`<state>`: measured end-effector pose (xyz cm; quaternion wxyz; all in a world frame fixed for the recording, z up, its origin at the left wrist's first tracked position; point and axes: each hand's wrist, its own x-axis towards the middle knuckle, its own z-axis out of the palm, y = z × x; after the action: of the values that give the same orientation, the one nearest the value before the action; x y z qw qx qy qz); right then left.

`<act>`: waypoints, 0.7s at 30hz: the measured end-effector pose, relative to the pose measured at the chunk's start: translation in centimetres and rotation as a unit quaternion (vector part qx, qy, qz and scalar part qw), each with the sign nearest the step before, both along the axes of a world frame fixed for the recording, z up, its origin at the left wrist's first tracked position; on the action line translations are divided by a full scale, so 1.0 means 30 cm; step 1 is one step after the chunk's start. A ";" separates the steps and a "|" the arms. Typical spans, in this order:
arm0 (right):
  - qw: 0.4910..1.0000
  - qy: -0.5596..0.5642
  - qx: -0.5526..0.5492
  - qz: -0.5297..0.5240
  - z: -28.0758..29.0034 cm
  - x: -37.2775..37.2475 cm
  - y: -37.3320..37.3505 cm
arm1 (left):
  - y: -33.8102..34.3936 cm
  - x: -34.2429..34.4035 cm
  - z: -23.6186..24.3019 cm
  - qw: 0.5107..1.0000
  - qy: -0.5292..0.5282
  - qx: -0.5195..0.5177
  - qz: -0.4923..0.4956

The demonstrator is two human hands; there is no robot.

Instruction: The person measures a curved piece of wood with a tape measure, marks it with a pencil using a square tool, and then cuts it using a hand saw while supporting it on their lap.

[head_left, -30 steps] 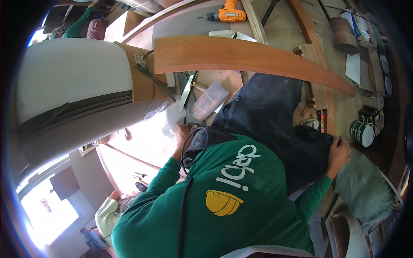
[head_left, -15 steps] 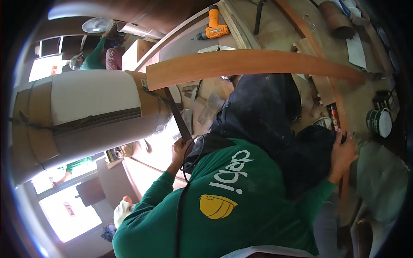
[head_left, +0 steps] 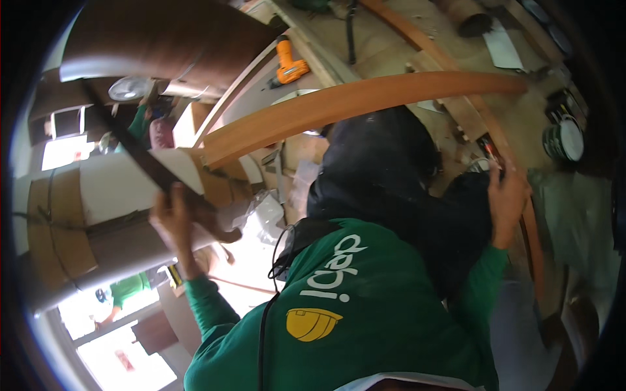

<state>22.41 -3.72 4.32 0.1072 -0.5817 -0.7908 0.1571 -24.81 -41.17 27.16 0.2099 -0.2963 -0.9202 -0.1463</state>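
Observation:
My left hand is raised at the left, its fingers closed around a long dark tool that looks like a hand saw, blurred by motion. Its curved brown handle end juts out beside the hand. At the right, my right hand lies over a long curved wooden strip, fingers bent against it; part of the grip is hidden. A small red and black tube is close to those fingertips. Across my dark trousers lies a broad curved wooden board.
An orange cordless drill lies at the far side near wooden battens. To the left is a large wrapped roll. A paint can stands at the right. Another person in green is at the far left. A black cord runs over my shirt.
My left hand has lifted away from my body to the left, swinging the dark tool up and outward. The view has shifted slightly; my right hand stays by the curved strip.

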 end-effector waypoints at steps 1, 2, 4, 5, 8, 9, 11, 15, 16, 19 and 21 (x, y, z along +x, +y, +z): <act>0.990 0.138 0.006 0.018 0.037 -0.037 -0.028 | 0.075 0.020 0.072 0.996 -0.056 0.069 -0.017; 0.961 0.272 0.011 0.041 0.092 -0.113 -0.081 | 0.145 0.029 0.135 0.984 -0.113 0.135 -0.031; 0.924 0.336 0.035 0.181 0.257 -0.269 -0.176 | 0.354 0.084 0.190 0.945 -0.147 0.250 -0.148; 0.891 0.372 0.043 0.257 0.331 -0.339 -0.223 | 0.462 0.143 0.223 0.914 -0.202 0.300 -0.187; 0.849 0.411 0.059 0.327 0.443 -0.468 -0.334 | 0.826 0.238 0.105 0.828 -0.290 0.341 -0.339; 0.885 0.366 0.089 0.275 0.440 -0.486 -0.350 | 0.929 0.268 0.057 0.807 -0.295 0.329 -0.393; 0.937 0.272 0.142 0.168 0.386 -0.517 -0.377 | 1.081 0.366 -0.051 0.759 -0.326 0.314 -0.467; 0.932 0.344 0.113 0.029 0.227 -0.407 -0.322 | 1.186 0.479 -0.195 0.788 -0.397 0.110 -0.457; 0.917 0.393 0.063 -0.024 0.226 -0.379 -0.323 | 1.193 0.472 -0.227 0.802 -0.395 0.010 -0.448; 0.873 0.481 -0.023 -0.077 0.194 -0.292 -0.341 | 1.216 0.291 -0.493 0.888 -0.128 -0.263 -0.354; 0.846 0.514 -0.084 -0.112 0.162 -0.247 -0.357 | 1.195 0.139 -0.611 0.856 -0.198 -0.359 -0.316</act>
<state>15.00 -14.42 9.19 0.4658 -0.5094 -0.5356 0.4864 -20.63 -5.33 8.82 -0.1548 -0.5904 -0.7880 0.0808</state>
